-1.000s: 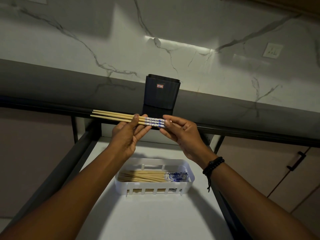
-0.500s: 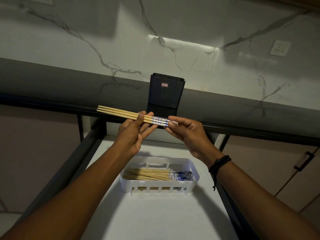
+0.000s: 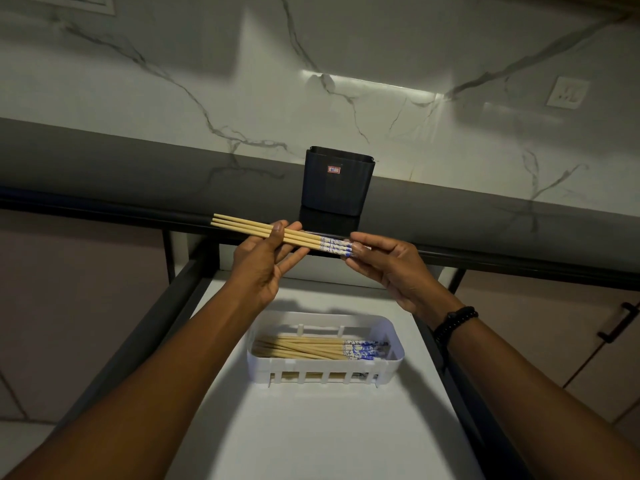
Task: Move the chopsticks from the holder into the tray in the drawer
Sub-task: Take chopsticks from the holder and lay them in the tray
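I have both hands up in the middle of the frame with a small bundle of chopsticks [image 3: 287,235] held level between them; I count 3 tips at its bare wooden end. The left hand [image 3: 263,268] pinches the shafts near the middle, thumb on top and fingers [image 3: 294,259] stretched underneath. The right hand [image 3: 391,268] pinches the blue-and-white patterned ends, its fingers lightly curled round them. The bundle is in the air, just in front of the tabletop edge and well above the tray.

I judge the task well along. The white slotted tray [image 3: 311,360] sits on the floor of the open drawer [image 3: 311,427], lower centre, and already holds a layer of chopsticks in the tray [image 3: 311,348], patterned ends toward the frame's right, the same way round as my bundle. The dark holder [image 3: 337,181] stands upright just behind my hands. Nothing pokes above its rim, but I cannot see inside it, so this may be the last batch or not. What is left, by my reading, is to lower this bundle and lay it in with the rest, then check the holder.

The tabletop [image 3: 138,168] is a dark grey slab crossing the frame, backed by a white marble-look wall [image 3: 207,64] with grey veins and a strip of glare. A wall socket [image 3: 568,93] sits upper right, a cabinet handle [image 3: 620,323] at the right edge, and a black beaded bracelet [image 3: 453,320] on my right wrist. The light is dim.
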